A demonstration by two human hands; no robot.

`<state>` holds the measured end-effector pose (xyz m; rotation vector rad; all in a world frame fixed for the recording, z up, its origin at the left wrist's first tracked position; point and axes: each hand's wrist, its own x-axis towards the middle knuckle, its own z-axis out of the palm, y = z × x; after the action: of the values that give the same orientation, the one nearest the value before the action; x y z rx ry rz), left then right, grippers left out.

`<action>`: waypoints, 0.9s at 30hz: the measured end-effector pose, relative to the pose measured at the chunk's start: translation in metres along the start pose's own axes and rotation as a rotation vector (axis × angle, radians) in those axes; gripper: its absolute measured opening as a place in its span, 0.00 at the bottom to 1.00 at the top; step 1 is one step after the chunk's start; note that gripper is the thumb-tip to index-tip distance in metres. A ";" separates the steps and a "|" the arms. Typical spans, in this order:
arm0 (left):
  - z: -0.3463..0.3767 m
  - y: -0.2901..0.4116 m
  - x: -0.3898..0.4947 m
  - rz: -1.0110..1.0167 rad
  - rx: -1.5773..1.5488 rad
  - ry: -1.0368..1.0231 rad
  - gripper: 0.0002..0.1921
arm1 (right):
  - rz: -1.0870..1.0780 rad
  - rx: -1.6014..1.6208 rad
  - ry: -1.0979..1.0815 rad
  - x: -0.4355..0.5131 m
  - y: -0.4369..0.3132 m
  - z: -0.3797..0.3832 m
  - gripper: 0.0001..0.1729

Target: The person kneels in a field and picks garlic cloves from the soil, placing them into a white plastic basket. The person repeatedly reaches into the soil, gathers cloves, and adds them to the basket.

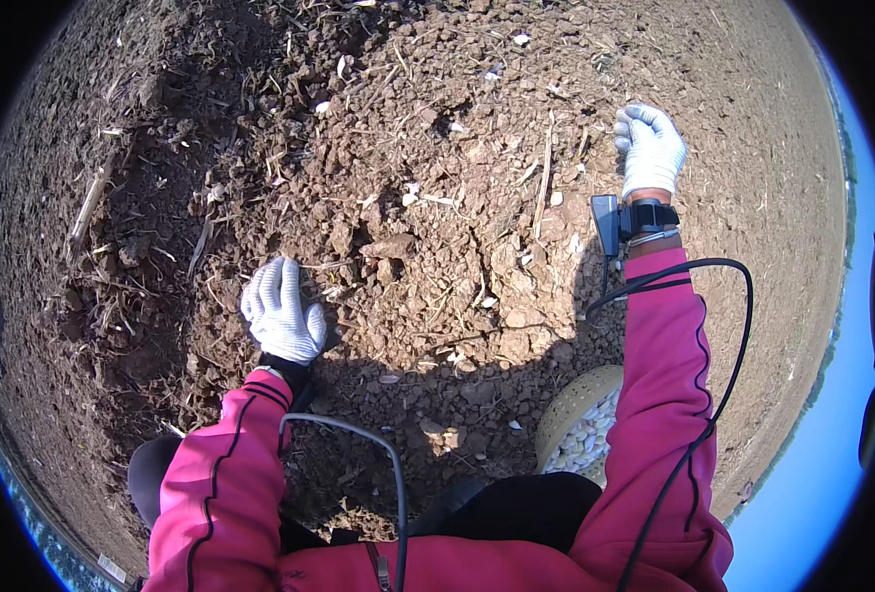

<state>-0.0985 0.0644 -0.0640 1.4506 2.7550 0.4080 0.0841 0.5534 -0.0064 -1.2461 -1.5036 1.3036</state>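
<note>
My left hand (283, 314), in a white knit glove, lies palm down on the loose brown soil (437, 288). Its fingers are stretched forward with the thumb out to the side, and nothing shows in its grasp. Farther ahead on the right, my right hand (650, 146) wears a matching glove and has its fingers curled in above the ground. Whether anything sits inside those fingers is hidden. Pale garlic cloves, one of them (556, 198) left of my right wrist, are scattered over the clods. A tan bowl-like container (559, 414) full of white cloves (584, 440) stands beneath my right forearm, which partly covers it.
Dry stalks lie in the soil, including a thick one (91, 203) at left and a thin one (544, 177) near the middle. A black cable (741, 333) loops off my right sleeve; a grey cable (396, 473) arches by my left arm. My dark-clad knee (530, 507) is close below.
</note>
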 end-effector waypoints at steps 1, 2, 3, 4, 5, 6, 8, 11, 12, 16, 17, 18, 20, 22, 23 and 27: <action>0.002 0.000 -0.001 0.015 0.001 0.007 0.37 | 0.075 -0.018 0.040 -0.025 -0.009 -0.040 0.11; 0.003 -0.001 -0.002 0.021 0.010 0.034 0.37 | 0.034 -0.128 0.068 -0.053 -0.018 -0.082 0.11; 0.005 -0.001 -0.003 0.036 0.012 0.043 0.36 | 0.009 -0.252 0.100 -0.085 -0.027 -0.126 0.11; 0.008 -0.001 -0.003 0.070 0.006 0.071 0.35 | 0.024 -0.119 0.096 -0.119 -0.034 -0.168 0.12; 0.011 0.000 -0.004 0.077 0.001 0.085 0.34 | 0.063 -0.178 0.141 -0.151 -0.039 -0.205 0.12; 0.012 0.000 -0.006 0.113 -0.008 0.115 0.34 | 0.152 -0.244 0.166 -0.183 -0.045 -0.240 0.12; 0.015 0.001 -0.004 0.118 0.011 0.148 0.33 | 0.323 -0.308 0.198 -0.237 -0.044 -0.292 0.12; 0.017 -0.001 -0.004 0.131 0.059 0.181 0.33 | 0.629 -0.518 0.232 -0.305 -0.021 -0.340 0.14; 0.018 -0.002 -0.004 0.141 0.057 0.187 0.32 | 0.678 -0.595 0.211 -0.323 -0.008 -0.351 0.15; 0.021 -0.007 -0.007 0.154 0.077 0.208 0.32 | 0.461 -1.078 0.046 -0.366 0.039 -0.371 0.15; 0.022 -0.008 -0.007 0.157 0.090 0.208 0.31 | 0.419 -1.082 0.047 -0.370 0.049 -0.369 0.15; 0.023 -0.009 -0.007 0.159 0.090 0.208 0.31 | 0.421 -1.082 0.079 -0.373 0.057 -0.366 0.15; 0.025 -0.011 -0.006 0.160 0.080 0.217 0.31 | 0.366 -0.991 0.011 -0.373 0.070 -0.354 0.17; 0.027 -0.013 -0.006 0.156 0.106 0.221 0.31 | 0.377 -1.003 -0.014 -0.370 0.078 -0.342 0.19; 0.028 -0.014 -0.006 0.156 0.116 0.221 0.30 | 0.356 -1.035 -0.050 -0.369 0.079 -0.337 0.20; 0.030 -0.015 -0.006 0.152 0.130 0.231 0.31 | 0.446 -0.974 -0.102 -0.370 0.073 -0.331 0.21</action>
<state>-0.1037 0.0578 -0.0972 1.7560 2.9063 0.4314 0.4963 0.2681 -0.0036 -2.2460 -2.1157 0.8717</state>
